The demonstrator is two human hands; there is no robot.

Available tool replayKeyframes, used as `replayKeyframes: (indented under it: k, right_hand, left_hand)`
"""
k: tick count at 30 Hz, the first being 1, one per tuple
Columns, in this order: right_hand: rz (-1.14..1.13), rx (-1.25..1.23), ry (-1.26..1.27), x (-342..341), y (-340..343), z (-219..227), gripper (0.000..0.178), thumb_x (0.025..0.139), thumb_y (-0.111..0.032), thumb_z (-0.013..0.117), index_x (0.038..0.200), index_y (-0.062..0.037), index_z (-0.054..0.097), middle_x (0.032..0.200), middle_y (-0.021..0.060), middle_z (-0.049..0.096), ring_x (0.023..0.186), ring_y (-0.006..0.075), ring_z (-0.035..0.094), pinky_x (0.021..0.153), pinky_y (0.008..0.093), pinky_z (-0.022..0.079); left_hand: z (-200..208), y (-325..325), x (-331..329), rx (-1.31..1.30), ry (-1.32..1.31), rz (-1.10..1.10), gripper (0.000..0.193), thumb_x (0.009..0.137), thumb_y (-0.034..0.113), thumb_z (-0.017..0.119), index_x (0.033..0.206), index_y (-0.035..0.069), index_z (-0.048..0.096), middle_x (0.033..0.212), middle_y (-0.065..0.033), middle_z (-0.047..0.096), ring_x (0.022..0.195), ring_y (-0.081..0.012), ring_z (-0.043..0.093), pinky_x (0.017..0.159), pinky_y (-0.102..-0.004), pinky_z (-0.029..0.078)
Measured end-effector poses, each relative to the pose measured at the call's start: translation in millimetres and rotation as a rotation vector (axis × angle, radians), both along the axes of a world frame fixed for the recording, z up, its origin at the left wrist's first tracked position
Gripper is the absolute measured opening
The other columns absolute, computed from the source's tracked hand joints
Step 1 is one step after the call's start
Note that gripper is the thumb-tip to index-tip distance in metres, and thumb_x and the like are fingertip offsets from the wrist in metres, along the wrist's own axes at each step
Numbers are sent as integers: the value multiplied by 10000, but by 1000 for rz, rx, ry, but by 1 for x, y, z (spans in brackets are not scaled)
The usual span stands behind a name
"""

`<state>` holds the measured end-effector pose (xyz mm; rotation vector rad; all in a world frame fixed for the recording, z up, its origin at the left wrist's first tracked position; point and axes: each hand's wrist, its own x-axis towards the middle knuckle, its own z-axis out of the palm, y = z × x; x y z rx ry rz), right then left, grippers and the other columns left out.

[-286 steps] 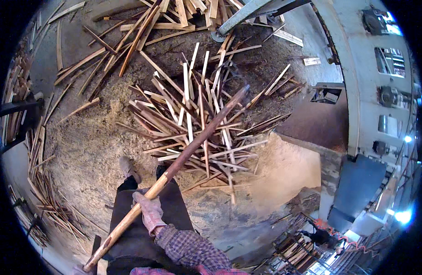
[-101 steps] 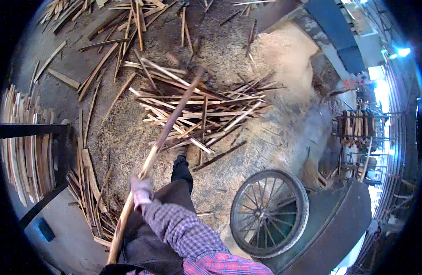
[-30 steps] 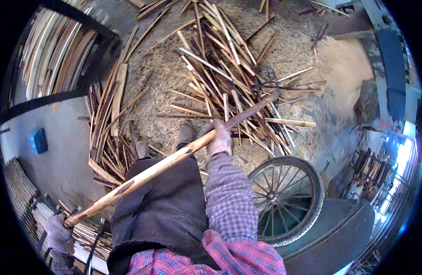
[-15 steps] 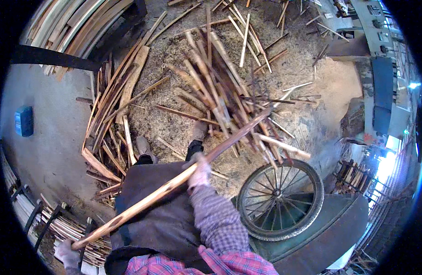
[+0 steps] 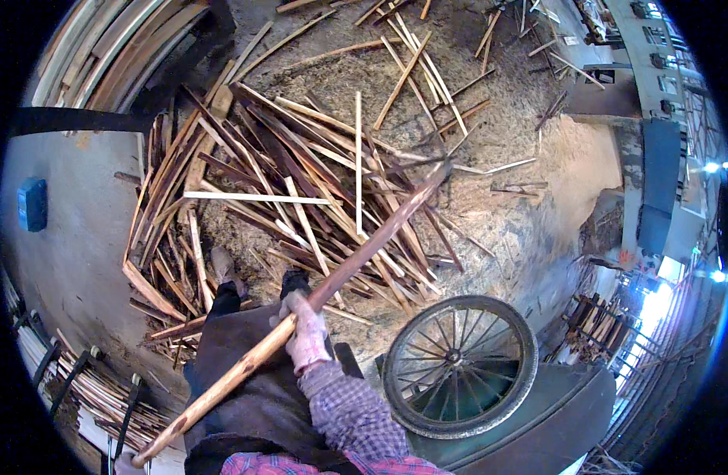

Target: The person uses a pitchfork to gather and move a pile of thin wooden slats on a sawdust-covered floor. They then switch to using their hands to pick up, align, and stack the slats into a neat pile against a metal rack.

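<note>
holds a long wooden pole (image 5: 372,244) aslant, from the lower left up across the dark apron (image 5: 241,404) and over the right side of a loose heap of strips (image 5: 305,199). wraps it snugly near mid-length with the gloved right hand (image 5: 305,332). has the left hand (image 5: 125,465) at the near end, mostly cut off by the lower edge, so cannot tell how closed in grip. cannot tell, either, whether touching wood with the far end. compared with half a second ago, shows the heap farther left and nearer, now up against the bundle of long sticks (image 5: 154,214), apparently gathering loose wood to one side, with a few strips (image 5: 403,79) lying beyond. farther out, shows a spoked wheel (image 5: 453,355) beside a green panel (image 5: 538,396), pale sawdust (image 5: 585,158) at right, a blue box (image 5: 32,204) and stacked boards (image 5: 115,51) at left
</note>
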<state>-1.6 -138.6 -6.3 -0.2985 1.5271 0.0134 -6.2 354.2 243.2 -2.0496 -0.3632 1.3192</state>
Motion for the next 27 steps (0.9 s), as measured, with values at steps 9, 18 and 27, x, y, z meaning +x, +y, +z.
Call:
replayKeyframes:
  k: [9, 18, 27]
  right_hand:
    - [60, -475, -96, 84, -240, -43, 208, 671, -193, 590, 693, -12, 490, 580, 79, 458, 487, 213, 490, 489, 342, 457]
    - [444, -518, 168, 141, -243, -82, 128, 747, -137, 614, 736, -28, 548, 568, 57, 521, 400, 202, 492, 369, 345, 462]
    - [358, -445, 41, 88, 15, -23, 224, 653, -200, 598, 696, -8, 491, 532, 50, 448, 404, 192, 443, 390, 302, 367]
  left_hand:
    - [-210, -179, -24, -641, -355, -101, 140, 658, 208, 632, 758, 117, 594, 768, -128, 606, 759, -351, 572, 670, -451, 447]
    - [-165, -345, 35, -989, -327, -178, 327, 650, 351, 693, 888, 162, 572, 696, -97, 590, 629, -304, 583, 581, -421, 450]
    - [-78, -93, 10, -589, -119, -13, 482, 499, 395, 773, 807, 104, 545, 716, -135, 568, 713, -338, 551, 621, -451, 421]
